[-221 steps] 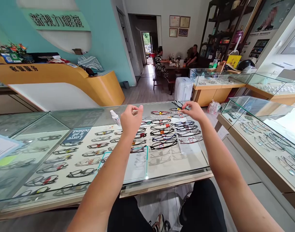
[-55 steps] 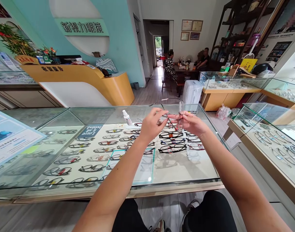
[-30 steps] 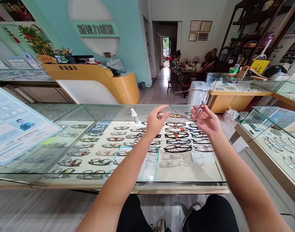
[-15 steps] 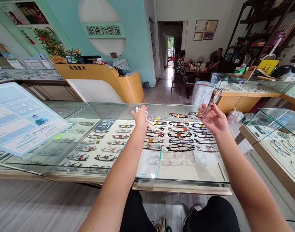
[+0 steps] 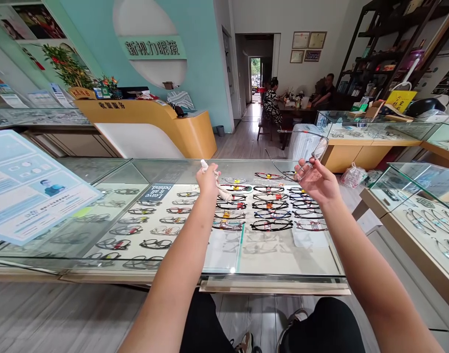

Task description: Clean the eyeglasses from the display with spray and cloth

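My left hand [image 5: 207, 179] is closed round a crumpled whitish cloth [image 5: 224, 193], whose loose end hangs to the right over the glass case. A small white tip pokes up above the fingers; what it belongs to is hard to make out. Between thumb and fingers of my right hand [image 5: 317, 180] is a thin-framed pair of glasses [image 5: 321, 148], held up with its temples pointing left. Both hands are above the glass display case [image 5: 272, 262], where rows of eyeglass frames [image 5: 271, 225] lie under the glass.
A blue-and-white sign [image 5: 36, 186] stands on the case at the left. Another glass case [image 5: 423, 211] is at the right. Behind are a yellow counter [image 5: 195, 132], a plastic-wrapped white bundle [image 5: 301, 144] and two people seated at a table [image 5: 294, 109].
The view has shifted slightly, so both hands appear a little further left. The white tip at my left hand now stands more upright. My right hand still holds the glasses.
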